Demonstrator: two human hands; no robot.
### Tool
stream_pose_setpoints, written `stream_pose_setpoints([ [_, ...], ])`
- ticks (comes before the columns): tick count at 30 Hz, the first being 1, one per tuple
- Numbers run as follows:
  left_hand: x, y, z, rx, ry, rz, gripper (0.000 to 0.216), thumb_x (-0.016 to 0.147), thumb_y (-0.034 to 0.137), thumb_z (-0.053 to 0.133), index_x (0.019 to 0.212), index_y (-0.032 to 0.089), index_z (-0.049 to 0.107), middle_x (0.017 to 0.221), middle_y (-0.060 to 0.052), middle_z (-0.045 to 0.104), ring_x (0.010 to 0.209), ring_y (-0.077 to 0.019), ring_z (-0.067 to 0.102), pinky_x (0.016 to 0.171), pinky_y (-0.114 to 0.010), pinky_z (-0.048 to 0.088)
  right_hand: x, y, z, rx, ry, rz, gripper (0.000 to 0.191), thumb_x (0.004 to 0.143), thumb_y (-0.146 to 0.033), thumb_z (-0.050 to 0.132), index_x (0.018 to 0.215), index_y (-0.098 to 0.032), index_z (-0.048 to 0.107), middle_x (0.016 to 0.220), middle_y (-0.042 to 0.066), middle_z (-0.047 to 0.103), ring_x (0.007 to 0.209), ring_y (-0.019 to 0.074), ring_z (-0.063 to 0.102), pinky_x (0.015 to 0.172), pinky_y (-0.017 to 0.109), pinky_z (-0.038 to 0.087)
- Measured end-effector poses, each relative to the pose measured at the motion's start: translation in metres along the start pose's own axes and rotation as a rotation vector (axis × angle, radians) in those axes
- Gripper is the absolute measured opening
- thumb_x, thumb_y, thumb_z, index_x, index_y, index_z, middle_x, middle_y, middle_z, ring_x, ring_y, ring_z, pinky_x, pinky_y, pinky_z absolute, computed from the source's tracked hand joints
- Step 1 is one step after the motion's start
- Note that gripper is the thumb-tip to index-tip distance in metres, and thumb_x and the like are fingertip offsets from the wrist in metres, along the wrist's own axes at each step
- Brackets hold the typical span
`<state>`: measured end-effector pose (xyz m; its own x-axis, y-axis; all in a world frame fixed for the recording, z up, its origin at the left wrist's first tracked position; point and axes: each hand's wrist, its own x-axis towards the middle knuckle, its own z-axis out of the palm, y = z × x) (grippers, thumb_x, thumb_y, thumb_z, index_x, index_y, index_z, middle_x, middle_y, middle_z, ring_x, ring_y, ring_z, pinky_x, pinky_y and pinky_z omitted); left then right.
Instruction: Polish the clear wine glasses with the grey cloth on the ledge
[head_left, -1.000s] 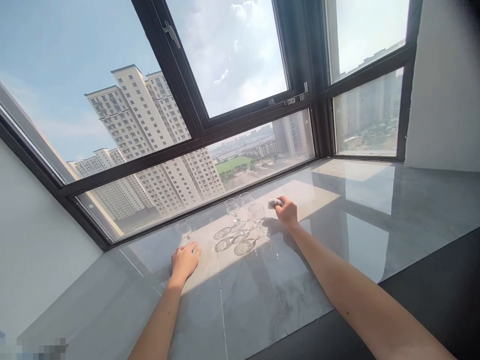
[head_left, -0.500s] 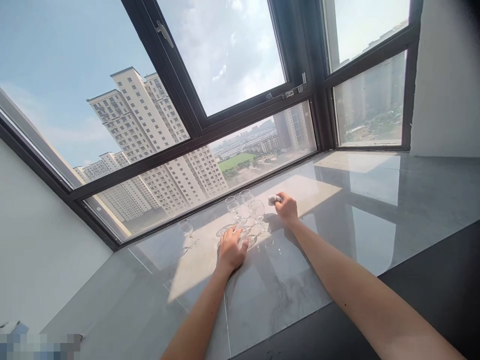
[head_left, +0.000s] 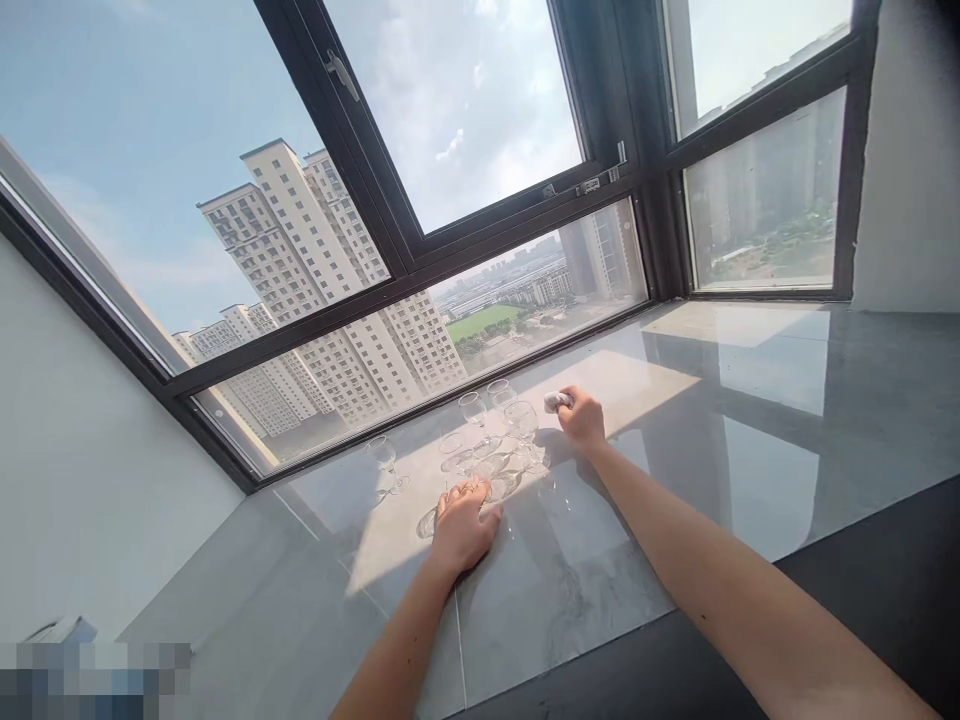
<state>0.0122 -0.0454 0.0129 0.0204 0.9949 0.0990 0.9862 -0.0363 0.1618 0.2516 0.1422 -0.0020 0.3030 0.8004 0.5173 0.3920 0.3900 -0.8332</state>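
Observation:
Several clear wine glasses stand grouped on a grey marble window ledge, in a patch of sunlight. My left hand rests on the ledge just in front of the group. Its fingers are curled at the foot of one glass, which stands slightly apart on the near side. My right hand sits to the right of the group, closed on a small crumpled white cloth. One more glass stands alone further left.
A large black-framed window runs along the far edge of the ledge, with tower blocks outside. A white wall closes the left side and another wall the right. A dark floor strip lies along the ledge's near edge.
My left hand moved right from beside the lone glass to the group, then drew back a little with its fingers at one glass's foot. My right hand stayed put.

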Motion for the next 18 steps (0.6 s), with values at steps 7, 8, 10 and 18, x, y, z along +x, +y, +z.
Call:
stream_pose_setpoints([
  [7,-0.031,-0.096,-0.020,0.133,0.050,-0.435,0.061,0.095,0.051,0.029,0.149,0.025,0.042,0.158,-0.007,0.035,0.148,-0.0309,0.024,0.119,-0.055,0.016,-0.001,0.003,0.002,-0.007,-0.003,-0.018,0.025,0.068,-0.023,0.048,0.084,-0.020,0.067,0.074,0.006,0.067,0.069,0.0203,0.056,0.062,0.028,0.038],
  [8,-0.028,-0.104,-0.022,0.133,0.043,-0.462,0.062,0.095,0.051,0.029,0.149,0.026,0.041,0.158,-0.007,0.034,0.148,-0.0309,0.024,0.119,-0.055,0.016,-0.001,0.003,0.002,-0.009,-0.003,-0.022,0.026,0.068,-0.023,0.048,0.084,-0.020,0.067,0.074,0.006,0.067,0.069,0.0202,0.056,0.061,0.028,0.038],
  [10,-0.021,-0.114,-0.024,0.143,0.045,-0.473,0.061,0.095,0.052,0.028,0.149,0.027,0.042,0.158,-0.006,0.035,0.148,-0.0302,0.023,0.119,-0.053,0.016,-0.001,0.002,0.002,-0.014,-0.009,-0.029,0.026,0.068,-0.023,0.047,0.084,-0.020,0.067,0.075,0.006,0.067,0.069,0.0199,0.055,0.061,0.028,0.038],
  [18,-0.003,-0.120,-0.027,0.125,0.079,-0.457,0.060,0.094,0.053,0.030,0.146,0.027,0.045,0.157,-0.007,0.037,0.147,-0.0284,0.025,0.118,-0.052,0.020,-0.004,0.002,0.001,-0.015,-0.029,-0.046,0.026,0.067,-0.024,0.047,0.083,-0.020,0.067,0.075,0.005,0.067,0.070,0.0200,0.056,0.062,0.027,0.039],
])
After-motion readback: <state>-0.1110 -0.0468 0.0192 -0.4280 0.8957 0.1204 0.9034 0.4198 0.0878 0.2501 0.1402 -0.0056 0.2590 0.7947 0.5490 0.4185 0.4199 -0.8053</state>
